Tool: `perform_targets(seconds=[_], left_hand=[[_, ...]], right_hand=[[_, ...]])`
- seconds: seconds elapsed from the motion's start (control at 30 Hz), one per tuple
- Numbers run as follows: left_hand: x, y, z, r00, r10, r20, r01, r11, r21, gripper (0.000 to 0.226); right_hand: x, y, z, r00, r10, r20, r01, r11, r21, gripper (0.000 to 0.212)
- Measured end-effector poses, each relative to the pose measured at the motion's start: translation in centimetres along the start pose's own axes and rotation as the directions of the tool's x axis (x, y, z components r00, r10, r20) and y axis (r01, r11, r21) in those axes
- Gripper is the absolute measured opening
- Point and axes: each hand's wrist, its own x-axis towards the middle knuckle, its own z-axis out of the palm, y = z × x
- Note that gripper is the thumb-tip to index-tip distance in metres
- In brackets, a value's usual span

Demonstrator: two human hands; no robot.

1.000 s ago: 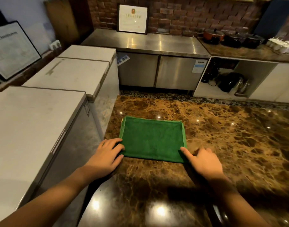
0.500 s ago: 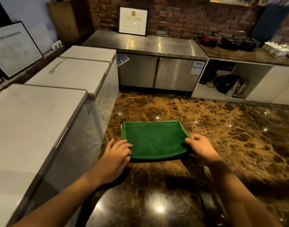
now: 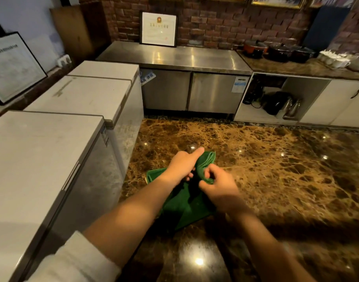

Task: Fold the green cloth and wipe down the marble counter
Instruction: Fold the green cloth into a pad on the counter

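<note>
— Green cloth [image 3: 184, 202], where is it against the fingers?

— Lifted off the marble counter [image 3: 276, 169] between both hands. The left hand [image 3: 181, 166] grips the bunched upper part, fingers curled round it, thumb stretched out toward the far side. The right hand [image 3: 219, 187] pinches the same bunch just beside it, fingers curled on the fabric. The two hands are almost touching.

— And the rest of the cloth?

— It hangs down under the hands and forearms toward the near edge of the counter. One corner pokes out to the left, below the left wrist. Whether the lower part rests on the marble I cannot tell.

— What stands around it?

— White chest freezers [image 3: 52, 159] line the left side, close to the counter. A stainless steel worktop [image 3: 174, 58] with cabinet doors runs along the far side, a framed certificate [image 3: 159, 29] leaning on the brick wall [image 3: 225, 23] behind it. Far right, dark pots [image 3: 276, 51] and white cups [image 3: 335, 60] sit on a brown counter. The forearms cover much of the cloth.

— Which way does it run?

— Its long axis goes from the far bunch, peeking past the left thumb, down toward the near side.
</note>
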Motion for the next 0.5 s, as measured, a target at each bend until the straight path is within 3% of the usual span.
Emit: perform_targets(seconds=[0.13,0.27,0.33,0.4,0.5], left_hand=[[1.2,0.6,-0.7,0.997,-0.017,-0.081,0.027,0.991,0.129,0.122],[0.2,-1.2,-2.0,0.998,-0.001,0.063,-0.018,0.950,0.311,0.146],[-0.2,-2.6,-2.4,0.992,0.035,0.124,-0.092,0.867,0.490,0.141],[-0.9,-3.3,-2.7,0.991,0.082,0.101,-0.128,0.767,0.628,0.125],[-1.8,-3.6,-3.4,0.959,0.284,-0.015,-0.173,0.623,0.763,0.077]], right_hand=[[-2.6,-2.4,2.2,0.971,-0.205,0.124,0.226,0.953,-0.200,0.027],[-4.2,-3.2,4.6,0.913,-0.302,0.274,0.386,0.856,-0.345,0.031],[-4.5,-3.6,5.6,0.896,-0.290,0.336,0.412,0.826,-0.385,0.024],[-4.9,-3.7,6.7,0.873,-0.270,0.406,0.442,0.790,-0.426,0.018],[-5.8,-3.2,7.6,0.856,-0.229,0.464,0.449,0.774,-0.446,0.036]])
